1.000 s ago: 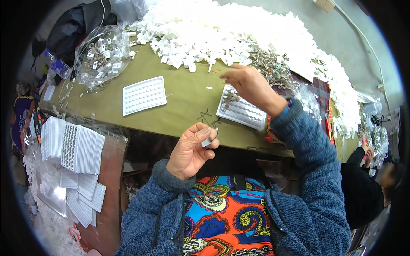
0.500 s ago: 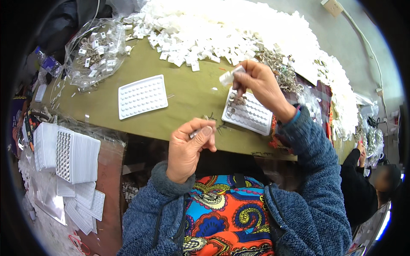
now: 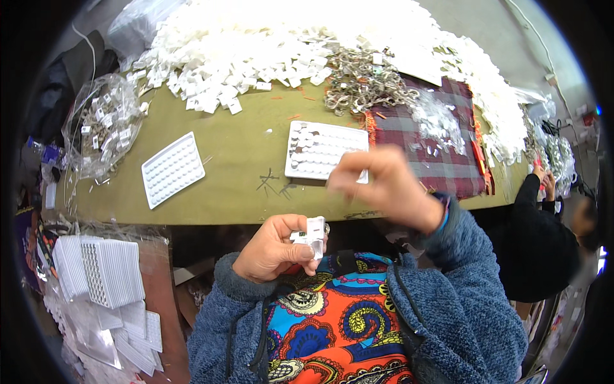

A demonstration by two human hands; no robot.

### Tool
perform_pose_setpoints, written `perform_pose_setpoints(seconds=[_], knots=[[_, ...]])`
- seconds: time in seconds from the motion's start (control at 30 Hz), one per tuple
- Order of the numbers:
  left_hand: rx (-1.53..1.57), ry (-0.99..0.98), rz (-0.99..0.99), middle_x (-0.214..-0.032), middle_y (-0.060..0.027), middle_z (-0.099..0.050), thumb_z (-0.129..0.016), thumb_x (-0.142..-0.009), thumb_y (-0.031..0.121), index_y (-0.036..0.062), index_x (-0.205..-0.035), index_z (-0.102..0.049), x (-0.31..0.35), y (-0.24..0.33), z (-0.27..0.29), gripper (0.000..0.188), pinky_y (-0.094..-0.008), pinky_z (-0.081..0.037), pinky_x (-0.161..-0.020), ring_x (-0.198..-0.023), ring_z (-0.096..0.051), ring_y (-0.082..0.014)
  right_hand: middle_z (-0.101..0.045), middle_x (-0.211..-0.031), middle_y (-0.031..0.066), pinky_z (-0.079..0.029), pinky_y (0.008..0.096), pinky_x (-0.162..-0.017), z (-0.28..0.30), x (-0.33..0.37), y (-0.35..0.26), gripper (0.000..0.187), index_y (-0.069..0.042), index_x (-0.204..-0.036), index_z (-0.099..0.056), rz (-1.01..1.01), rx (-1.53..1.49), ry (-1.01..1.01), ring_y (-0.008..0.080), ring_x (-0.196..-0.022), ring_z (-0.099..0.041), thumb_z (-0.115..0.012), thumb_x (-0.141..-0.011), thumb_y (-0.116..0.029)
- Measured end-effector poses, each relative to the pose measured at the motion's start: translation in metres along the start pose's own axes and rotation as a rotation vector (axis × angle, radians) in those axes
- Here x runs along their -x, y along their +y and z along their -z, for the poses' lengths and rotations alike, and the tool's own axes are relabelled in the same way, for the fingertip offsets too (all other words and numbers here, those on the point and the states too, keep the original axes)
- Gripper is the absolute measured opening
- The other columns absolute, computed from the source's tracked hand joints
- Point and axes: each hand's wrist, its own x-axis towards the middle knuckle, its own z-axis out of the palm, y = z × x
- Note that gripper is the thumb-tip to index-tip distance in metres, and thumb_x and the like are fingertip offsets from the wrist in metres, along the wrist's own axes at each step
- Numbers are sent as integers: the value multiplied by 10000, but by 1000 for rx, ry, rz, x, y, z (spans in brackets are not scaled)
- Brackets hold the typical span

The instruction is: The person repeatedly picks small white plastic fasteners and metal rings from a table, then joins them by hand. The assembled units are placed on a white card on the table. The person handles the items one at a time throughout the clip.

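Close to my body, my left hand (image 3: 268, 251) pinches a small white plastic case (image 3: 316, 232) with its lid up. A bit of metal shows beside the case, partly hidden by the fingers. My right hand (image 3: 384, 189) hangs over the table's front edge, to the right of the case; its fingers are smeared by motion. Just beyond it lies a white dimpled tray (image 3: 339, 142), with several small round metal discs (image 3: 306, 137) on its left part. A second white tray (image 3: 173, 170) rests tilted to the left on the green table.
A huge heap of white plastic pieces (image 3: 256, 48) covers the table's far side. Metal chain-like parts (image 3: 361, 86) lie before it, beside a plaid cloth (image 3: 409, 157). At left are a clear bag (image 3: 105, 131) of parts and stacked trays (image 3: 115, 272). A co-worker (image 3: 543, 246) sits at right.
My right hand has come down from above the tray toward the table edge. The white piece it held is no longer there; a white case now shows in my left hand, which is lower.
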Motion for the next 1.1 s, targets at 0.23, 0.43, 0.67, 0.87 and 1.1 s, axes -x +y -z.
perform_pose_setpoints(seconds=[0.23, 0.43, 0.67, 0.87, 1.1], knots=[[98, 1, -69, -983, -110, -638, -717, -872, 57, -8, -1122, -594, -8, -11, 4, 287, -282, -582, -641, -756, -640, -145, -655, -856, 136, -503, 337, -680, 49, -67, 56, 161, 18, -938, -685, 90, 572, 312, 250, -737, -622, -714, -836, -103], [120, 25, -83, -982, -105, -639, -707, -879, 56, -5, -1138, -589, -2, -13, 4, 291, -278, -579, -644, -754, -633, -139, -683, -913, 194, -517, 407, -792, 45, -101, 73, 208, 24, -960, -687, -133, 542, 218, 368, -864, -652, -675, -870, -163], [70, 57, -177, -978, -110, -635, -719, -888, 135, -8, -1157, -586, 0, -6, 0, 332, -295, -560, -627, -729, -605, -140, -710, -947, 88, -535, 260, -790, 117, -121, 52, 210, 35, -1092, -680, 68, 263, 442, 139, -850, -645, -636, -956, -118], [-5, 148, -226, -980, -109, -645, -693, -909, 138, -12, -1167, -574, -6, -2, -16, 321, -301, -559, -629, -728, -604, -143, -726, -906, 114, -535, 295, -749, 128, -133, 71, 186, 7, -1021, -731, -160, 519, 293, 158, -784, -641, -676, -912, -133], [-317, 354, -503, -1091, -150, -671, -631, -942, 86, -12, -1098, -588, -36, 67, -43, 189, -288, -582, -642, -719, -628, -115, -719, -897, 51, -516, 260, -731, 150, -143, 64, 207, 13, -1063, -722, 23, 218, 409, 111, -759, -612, -668, -927, -133]])
